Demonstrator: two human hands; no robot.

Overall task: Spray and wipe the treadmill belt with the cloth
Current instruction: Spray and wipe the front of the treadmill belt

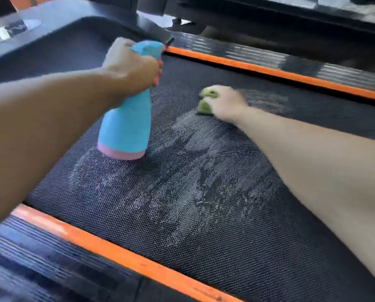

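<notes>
Blue spray bottle [125, 120] in left hand [130, 68]

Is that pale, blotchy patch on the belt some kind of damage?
Probably not. The patch on the belt looks like wet spray: the left hand holds a spray bottle over it, and the right hand presses a green cloth at its far edge. Nothing else stands out.
</notes>
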